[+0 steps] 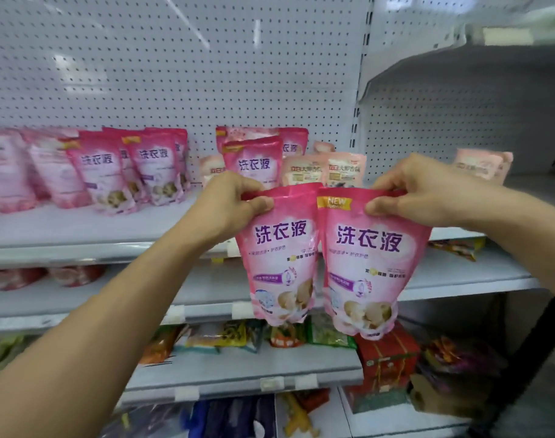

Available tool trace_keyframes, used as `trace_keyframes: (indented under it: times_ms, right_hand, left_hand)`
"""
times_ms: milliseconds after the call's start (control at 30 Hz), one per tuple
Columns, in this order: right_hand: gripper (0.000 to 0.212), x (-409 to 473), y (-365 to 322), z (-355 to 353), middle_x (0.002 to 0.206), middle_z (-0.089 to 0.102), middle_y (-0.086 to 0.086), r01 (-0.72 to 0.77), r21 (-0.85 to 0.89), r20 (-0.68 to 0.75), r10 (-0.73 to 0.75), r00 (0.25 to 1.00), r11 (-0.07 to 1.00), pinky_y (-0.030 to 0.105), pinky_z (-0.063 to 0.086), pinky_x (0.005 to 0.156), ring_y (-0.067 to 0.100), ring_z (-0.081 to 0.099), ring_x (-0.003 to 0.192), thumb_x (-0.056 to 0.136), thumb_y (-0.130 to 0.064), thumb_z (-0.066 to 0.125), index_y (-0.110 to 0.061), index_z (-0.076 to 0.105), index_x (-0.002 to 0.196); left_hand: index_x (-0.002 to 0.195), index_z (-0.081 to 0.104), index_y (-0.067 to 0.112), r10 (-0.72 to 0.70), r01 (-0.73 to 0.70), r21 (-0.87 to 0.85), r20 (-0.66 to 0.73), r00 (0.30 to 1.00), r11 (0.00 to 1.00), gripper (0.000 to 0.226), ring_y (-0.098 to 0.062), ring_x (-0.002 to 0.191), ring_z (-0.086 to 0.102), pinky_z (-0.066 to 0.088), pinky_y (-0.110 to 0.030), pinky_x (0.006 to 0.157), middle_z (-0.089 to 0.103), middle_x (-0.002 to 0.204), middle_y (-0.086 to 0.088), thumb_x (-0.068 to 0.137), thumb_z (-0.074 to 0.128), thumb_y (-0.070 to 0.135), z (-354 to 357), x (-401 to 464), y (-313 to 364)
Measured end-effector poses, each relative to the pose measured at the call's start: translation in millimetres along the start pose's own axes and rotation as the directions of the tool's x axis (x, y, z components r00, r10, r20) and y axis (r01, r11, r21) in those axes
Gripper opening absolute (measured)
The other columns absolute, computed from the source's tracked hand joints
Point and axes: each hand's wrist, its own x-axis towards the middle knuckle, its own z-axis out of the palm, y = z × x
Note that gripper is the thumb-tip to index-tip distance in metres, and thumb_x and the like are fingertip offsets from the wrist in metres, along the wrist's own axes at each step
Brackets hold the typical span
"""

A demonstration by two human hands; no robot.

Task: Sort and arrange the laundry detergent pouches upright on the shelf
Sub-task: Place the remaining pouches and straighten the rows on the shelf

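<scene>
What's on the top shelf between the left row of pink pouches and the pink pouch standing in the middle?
Bare shelf in the head view: a gap separates the left row from the middle pouch, with only pegboard behind.

Bright, even light; blurred, bowed frame edges

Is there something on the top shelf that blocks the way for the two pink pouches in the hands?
Partly. Straight behind the left hand and right hand, each gripping a glossy pink detergent pouch, stand another upright pink pouch and pale peach packets. The bare white shelf surface in front of these looks free.
</scene>
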Motion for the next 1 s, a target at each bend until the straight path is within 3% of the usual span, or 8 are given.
trace_keyframes:
  times_ms: [133,300,367,467,633,733,867,1000]
  right_hand:
    - [0.009,43,-64,37,0.071,0.074,-0.007,0.06,0.06,0.007,-0.06,0.998,0.996,0.014,0.053,0.059,-0.007,0.066,0.064,0.086,-0.021,0.071,-0.017,0.078,0.082]
    - [0.007,101,-146,82,0.077,0.076,-0.006,0.108,0.091,0.004,-0.109,0.994,0.99,0.034,0.057,0.081,0.012,0.073,0.076,0.085,-0.028,0.072,-0.025,0.078,0.081]
    - [0.008,123,-174,96,0.072,0.075,-0.009,0.121,0.128,-0.001,-0.122,0.993,0.984,0.035,0.059,0.071,0.01,0.072,0.066,0.085,-0.029,0.072,-0.028,0.077,0.08]
    - [0.008,158,-211,109,0.068,0.074,-0.009,0.139,0.172,-0.031,-0.136,0.99,0.975,0.019,0.05,0.051,0.006,0.07,0.057,0.085,-0.026,0.072,-0.026,0.077,0.079]
    - [0.009,218,-255,123,0.067,0.074,-0.009,0.187,0.131,-0.09,-0.176,0.98,0.974,0.024,0.055,0.06,0.007,0.07,0.059,0.085,-0.029,0.072,-0.023,0.077,0.08]
    - [0.013,254,-272,134,0.065,0.073,-0.006,0.213,0.097,-0.101,-0.203,0.974,0.972,0.019,0.049,0.048,0.007,0.068,0.054,0.085,-0.028,0.072,-0.02,0.076,0.076]
    - [0.015,302,-283,151,0.067,0.074,0.002,0.252,0.075,-0.053,-0.249,0.967,0.965,0.029,0.054,0.057,0.012,0.066,0.056,0.086,-0.025,0.072,-0.016,0.075,0.074]
    - [0.02,347,-287,168,0.07,0.071,0.011,0.306,0.008,-0.005,-0.306,0.952,0.952,0.027,0.047,0.056,0.01,0.056,0.052,0.087,-0.025,0.071,-0.011,0.073,0.072]
  left_hand:
    - [0.079,0.074,0.014,-0.045,0.046,0.03,-0.044,0.998,0.998,0.017,-0.013,0.065,0.067,0.054,-0.027,0.064,0.074,0.073,0.0,0.092,0.067,0.022,-72,-9,-57]
    - [0.078,0.073,0.017,-0.033,0.041,0.126,-0.062,0.998,0.991,0.015,-0.013,0.069,0.065,0.051,-0.028,0.066,0.074,0.076,0.0,0.091,0.068,0.023,-174,-10,-129]
    - [0.078,0.074,0.019,-0.018,0.03,0.163,-0.071,0.997,0.986,0.014,-0.012,0.068,0.065,0.051,-0.031,0.066,0.073,0.076,0.002,0.09,0.069,0.022,-211,-5,-152]
    - [0.079,0.075,0.023,-0.013,0.034,0.195,-0.108,0.994,0.98,0.012,-0.008,0.067,0.067,0.053,-0.03,0.065,0.074,0.074,0.005,0.089,0.07,0.024,-257,5,-179]
    - [0.085,0.076,0.017,-0.035,0.061,0.133,-0.191,0.981,0.989,0.009,-0.022,0.077,0.072,0.057,-0.04,0.082,0.077,0.083,-0.005,0.089,0.07,0.022,-310,28,-219]
    - [0.087,0.076,0.013,-0.027,0.051,0.108,-0.21,0.977,0.993,0.01,-0.018,0.068,0.065,0.054,-0.034,0.072,0.076,0.083,-0.013,0.09,0.068,0.019,-329,40,-240]
    - [0.087,0.076,0.013,-0.016,0.044,0.113,-0.239,0.971,0.993,0.011,-0.012,0.064,0.063,0.049,-0.025,0.064,0.076,0.08,-0.01,0.091,0.068,0.019,-339,56,-265]
    - [0.081,0.075,0.021,0.013,0.019,0.134,-0.229,0.973,0.991,0.014,-0.002,0.057,0.059,0.047,-0.013,0.057,0.074,0.07,0.001,0.091,0.067,0.016,-343,76,-286]
